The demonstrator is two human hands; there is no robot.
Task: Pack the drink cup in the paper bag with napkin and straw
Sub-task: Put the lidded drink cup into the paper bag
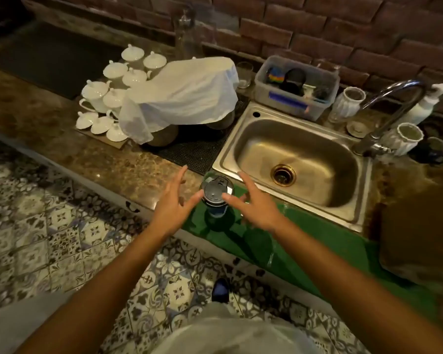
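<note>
drink cup (216,194) standing mid-frame on the green mat (317,241), left hand (173,204) and right hand (253,205) flanking it, fingers spread. open counter lying to the left of centre. sink (296,159) dropping away at centre right. draped white cloth (187,95) and white teapots (108,98) crowding the upper left. brown bag (420,233) blocking the right edge. faucet (391,108) arching at upper right.
</note>
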